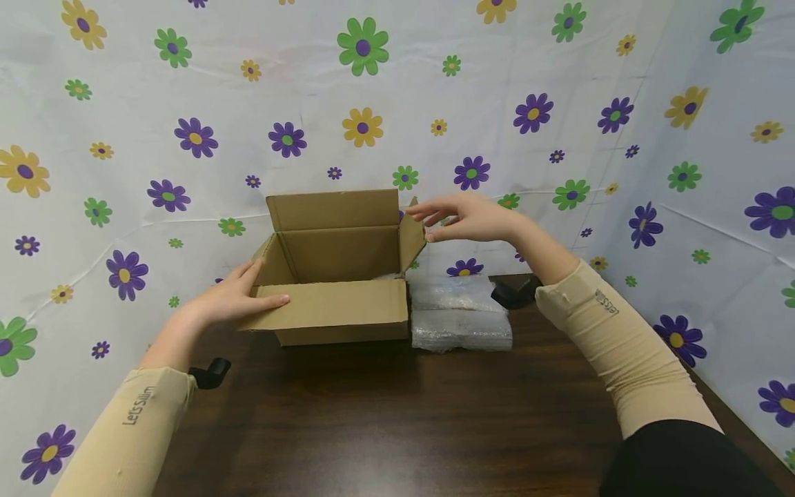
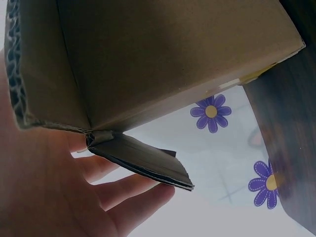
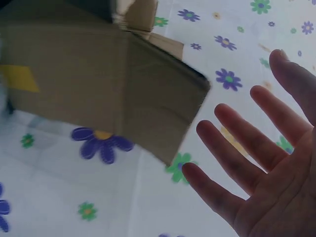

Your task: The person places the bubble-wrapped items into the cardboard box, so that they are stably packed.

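Note:
An uncovered cardboard box (image 1: 344,335) stands on the table with its flaps spread. My left hand (image 1: 226,297) is at its left front corner: the thumb lies over the front flap (image 1: 335,304), and the extended fingers rest along the left side flap (image 2: 143,158). My right hand (image 1: 468,215) hovers by the right side flap (image 1: 411,241), holding nothing. In the right wrist view its fingers (image 3: 232,143) are spread and apart from the cardboard. Most of the box's inside is hidden behind the front flap; a bit of clear plastic shows at its right end.
Two stacked-looking bundles of clear bubble wrap (image 1: 462,328) lie against the box's right side. The dark wooden table (image 1: 385,414) extends in front. A flower-printed white sheet (image 1: 298,83) hangs behind and along the right.

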A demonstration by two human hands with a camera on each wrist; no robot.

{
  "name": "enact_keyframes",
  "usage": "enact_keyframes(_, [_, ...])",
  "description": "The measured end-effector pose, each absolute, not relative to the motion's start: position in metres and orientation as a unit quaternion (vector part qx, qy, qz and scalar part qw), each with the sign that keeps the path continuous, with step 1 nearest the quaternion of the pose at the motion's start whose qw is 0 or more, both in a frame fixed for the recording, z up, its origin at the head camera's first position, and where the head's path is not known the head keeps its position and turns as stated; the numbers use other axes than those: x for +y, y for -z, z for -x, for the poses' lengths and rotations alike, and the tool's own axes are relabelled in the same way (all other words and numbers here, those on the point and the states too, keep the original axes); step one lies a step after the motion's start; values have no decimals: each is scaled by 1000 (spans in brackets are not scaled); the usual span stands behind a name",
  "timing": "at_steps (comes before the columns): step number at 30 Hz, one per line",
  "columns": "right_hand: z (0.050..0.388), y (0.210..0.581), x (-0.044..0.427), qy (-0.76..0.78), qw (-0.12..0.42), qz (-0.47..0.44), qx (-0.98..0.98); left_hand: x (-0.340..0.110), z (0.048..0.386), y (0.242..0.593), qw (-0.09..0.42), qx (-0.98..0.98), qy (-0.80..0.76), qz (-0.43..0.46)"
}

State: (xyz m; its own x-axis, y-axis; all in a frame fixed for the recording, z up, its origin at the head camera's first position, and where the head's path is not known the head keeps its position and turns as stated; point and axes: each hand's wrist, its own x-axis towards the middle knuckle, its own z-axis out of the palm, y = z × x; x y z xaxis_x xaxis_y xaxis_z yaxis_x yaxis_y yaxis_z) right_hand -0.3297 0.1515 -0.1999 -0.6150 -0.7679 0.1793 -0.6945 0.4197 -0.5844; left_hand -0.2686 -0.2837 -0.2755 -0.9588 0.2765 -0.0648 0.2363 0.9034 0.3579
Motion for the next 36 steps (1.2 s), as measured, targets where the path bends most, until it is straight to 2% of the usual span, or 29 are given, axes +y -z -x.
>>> enact_keyframes(13, [308,266,203,325,80,402,852,-285,269,275,66,973,-187,-118])
enact_keyframes(26, [330,340,211,300,108,366,874,-284,267,276,65,973,-183,-124])
enact_keyframes(36, [337,370,213,304,107,319,891,-284,268,279,56,973,-187,-125])
